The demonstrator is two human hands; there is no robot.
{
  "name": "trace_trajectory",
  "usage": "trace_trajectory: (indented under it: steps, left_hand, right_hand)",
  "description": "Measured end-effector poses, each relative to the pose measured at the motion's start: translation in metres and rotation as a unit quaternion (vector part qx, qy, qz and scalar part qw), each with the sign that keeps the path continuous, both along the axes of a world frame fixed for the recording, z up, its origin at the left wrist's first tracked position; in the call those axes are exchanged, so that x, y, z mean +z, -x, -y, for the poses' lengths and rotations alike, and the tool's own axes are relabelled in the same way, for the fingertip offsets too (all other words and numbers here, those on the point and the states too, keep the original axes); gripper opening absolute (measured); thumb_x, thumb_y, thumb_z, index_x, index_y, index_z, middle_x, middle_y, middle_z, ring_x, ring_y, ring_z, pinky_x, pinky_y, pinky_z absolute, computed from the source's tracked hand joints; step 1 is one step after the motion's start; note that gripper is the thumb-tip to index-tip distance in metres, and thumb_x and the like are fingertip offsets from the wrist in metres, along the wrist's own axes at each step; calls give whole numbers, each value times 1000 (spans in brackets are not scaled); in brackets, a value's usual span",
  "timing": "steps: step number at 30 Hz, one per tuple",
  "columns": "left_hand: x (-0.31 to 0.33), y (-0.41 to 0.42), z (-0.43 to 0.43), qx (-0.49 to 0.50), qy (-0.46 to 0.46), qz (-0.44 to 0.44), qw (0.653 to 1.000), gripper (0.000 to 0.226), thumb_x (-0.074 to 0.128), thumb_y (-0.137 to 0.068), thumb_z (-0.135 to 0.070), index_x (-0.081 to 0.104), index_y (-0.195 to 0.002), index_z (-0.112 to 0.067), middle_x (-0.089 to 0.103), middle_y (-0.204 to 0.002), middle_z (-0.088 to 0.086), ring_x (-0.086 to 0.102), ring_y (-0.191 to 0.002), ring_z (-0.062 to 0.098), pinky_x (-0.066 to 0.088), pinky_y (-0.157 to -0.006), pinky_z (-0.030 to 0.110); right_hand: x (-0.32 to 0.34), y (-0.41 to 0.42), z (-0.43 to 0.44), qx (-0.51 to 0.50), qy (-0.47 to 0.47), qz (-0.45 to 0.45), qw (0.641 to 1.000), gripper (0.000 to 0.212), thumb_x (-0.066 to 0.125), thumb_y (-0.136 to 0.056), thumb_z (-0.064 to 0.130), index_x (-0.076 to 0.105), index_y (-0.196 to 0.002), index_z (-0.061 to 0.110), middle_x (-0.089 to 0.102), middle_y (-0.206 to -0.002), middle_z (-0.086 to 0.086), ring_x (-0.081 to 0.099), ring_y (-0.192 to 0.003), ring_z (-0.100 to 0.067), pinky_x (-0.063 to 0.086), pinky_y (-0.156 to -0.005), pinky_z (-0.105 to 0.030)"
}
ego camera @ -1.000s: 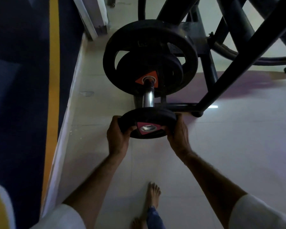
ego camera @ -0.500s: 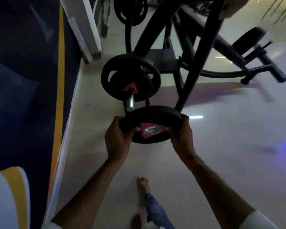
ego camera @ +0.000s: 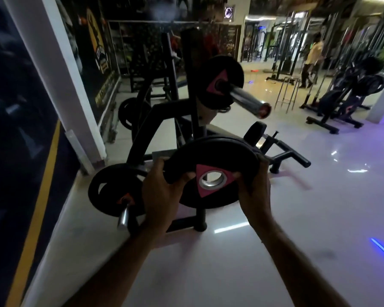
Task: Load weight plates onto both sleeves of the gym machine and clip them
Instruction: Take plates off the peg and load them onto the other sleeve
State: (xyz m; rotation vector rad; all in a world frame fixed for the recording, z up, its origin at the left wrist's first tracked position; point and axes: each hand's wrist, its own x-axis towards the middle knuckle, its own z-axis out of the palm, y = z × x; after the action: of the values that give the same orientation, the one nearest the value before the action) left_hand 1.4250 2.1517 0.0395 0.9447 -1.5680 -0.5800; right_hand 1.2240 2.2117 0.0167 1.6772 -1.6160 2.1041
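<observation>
I hold a small black weight plate (ego camera: 213,158) with a pink triangle and a steel-ringed hole, tilted flat in front of me. My left hand (ego camera: 162,191) grips its left edge and my right hand (ego camera: 254,191) grips its right edge. Above it, the machine's chrome sleeve (ego camera: 248,99) points toward me and to the right, with one black plate (ego camera: 228,72) sitting at its inner end. Low on the left, a storage peg (ego camera: 122,217) carries two more black plates (ego camera: 108,189).
The black machine frame (ego camera: 193,120) stands right behind the held plate, its feet on the glossy white floor. A dark wall with a yellow stripe (ego camera: 40,196) runs along the left. Other machines (ego camera: 341,100) and a standing person (ego camera: 312,60) are far right.
I have pulled the small plate off the low storage peg and lifted it. My view has swung up from the floor, bringing the upper chrome sleeve into sight.
</observation>
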Motion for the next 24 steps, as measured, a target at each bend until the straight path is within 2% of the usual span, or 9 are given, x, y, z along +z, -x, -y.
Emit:
trace_trajectory:
  steps: [3,6,8,10,13,15,18,20,24]
  left_hand:
    - [27,58,5,-2,15,-6,1000,62,75,-64,-65,62,-103,-20,66,-84,-19,62,-79,-13,48,-62,12]
    - [51,111,13,20,35,-15,999,61,74,-62,-70,61,-99,-22,64,-78,-21,64,-76,-9,52,-60,22]
    - [64,140,19,40,44,-18,998,62,70,-64,-71,62,-102,-22,64,-80,-21,64,-75,-8,54,-62,24]
    - [74,161,24,48,55,-15,997,66,69,-65,-72,62,-104,-19,62,-79,-22,62,-76,-14,50,-60,17]
    - [86,181,35,55,58,-2,997,69,65,-66,-74,62,-105,-17,62,-80,-21,59,-77,-19,47,-61,10]
    - [91,189,45,64,48,2,997,75,62,-63,-82,62,-105,-20,62,-82,-21,58,-77,-20,44,-62,7]
    - [93,195,57,86,36,16,996,80,57,-60,-89,61,-105,-23,65,-85,-17,62,-78,-10,45,-61,13]
    - [92,196,59,97,29,25,995,79,59,-60,-87,62,-106,-23,67,-90,-14,64,-82,-3,51,-66,26]
    - [92,198,64,107,21,22,994,70,63,-63,-78,63,-105,-23,68,-91,-15,63,-82,-9,56,-71,35]
  right_hand:
    - [26,57,5,9,34,-7,999,36,61,-94,9,45,-126,4,60,-116,-7,60,-109,-8,50,-83,-20]
    - [49,113,16,23,46,-18,999,37,60,-95,13,44,-128,5,59,-115,-11,62,-105,-25,55,-77,-32]
    - [64,144,26,19,36,-26,999,37,61,-95,13,44,-127,7,59,-112,-7,61,-106,-18,53,-79,-27]
    - [76,169,37,17,25,-32,999,39,62,-94,14,43,-128,8,59,-111,-2,60,-107,-10,50,-79,-20]
    - [87,193,57,42,13,-29,999,40,61,-95,21,42,-128,11,58,-115,-7,61,-107,-22,54,-78,-34]
    - [92,202,70,43,4,-26,999,41,60,-94,25,43,-128,9,55,-115,-6,58,-108,-12,53,-80,-28]
    - [93,211,87,67,-15,-16,998,41,59,-95,30,42,-130,15,55,-120,-8,59,-112,-18,58,-84,-42]
    - [90,214,94,72,-23,-20,997,41,59,-94,31,42,-129,18,55,-120,-10,60,-111,-25,58,-82,-48]
    - [89,217,105,74,-24,-20,997,37,63,-98,18,42,-128,15,56,-119,-10,59,-109,-21,54,-80,-21]
